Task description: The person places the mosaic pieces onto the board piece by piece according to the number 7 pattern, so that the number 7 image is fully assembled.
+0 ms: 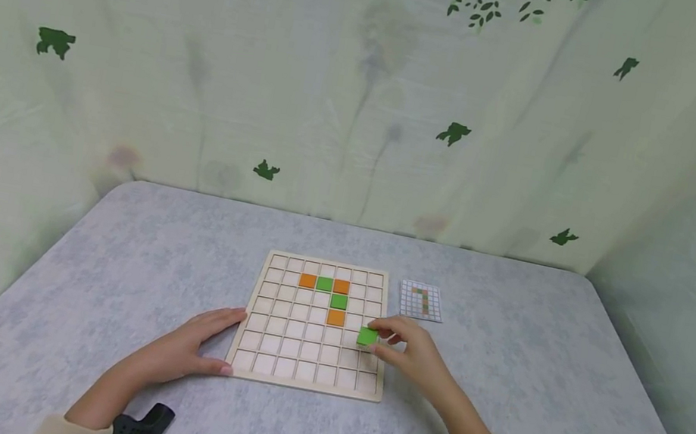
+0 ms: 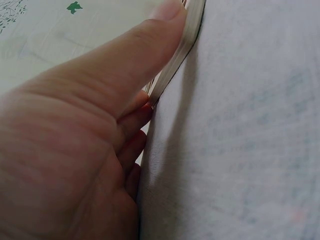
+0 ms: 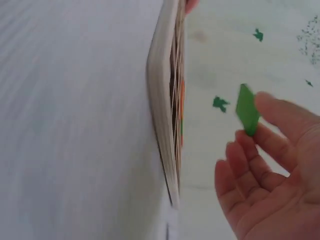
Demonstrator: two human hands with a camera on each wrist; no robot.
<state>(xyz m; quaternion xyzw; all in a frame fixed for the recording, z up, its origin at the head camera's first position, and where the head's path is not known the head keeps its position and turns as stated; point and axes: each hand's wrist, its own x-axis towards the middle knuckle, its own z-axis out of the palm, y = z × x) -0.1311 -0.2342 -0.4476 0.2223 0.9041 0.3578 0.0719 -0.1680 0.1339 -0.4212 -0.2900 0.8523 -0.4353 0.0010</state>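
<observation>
A wooden grid board [image 1: 308,375] lies flat on the table. In its upper part, orange, green and orange square tiles form a row, with a green tile [image 1: 339,301] under the right end and an orange tile [image 1: 336,318] below that. My left hand [image 1: 180,352] rests at the board's left side, thumb and fingertips against the wooden edge. Between thumb and index finger, my right hand [image 1: 414,351] pinches a green square tile [image 1: 367,336] over the right part of the board. The right wrist view shows this green tile [image 3: 247,110] raised above the board, the other fingers loosely bent.
A small printed card [image 1: 421,301] with a coloured grid pattern lies to the right of the board's upper corner. The grey table [image 1: 179,235] meets a pale, leaf-patterned curtain [image 1: 314,88] at the back. Each wrist wears a black device [image 1: 143,425].
</observation>
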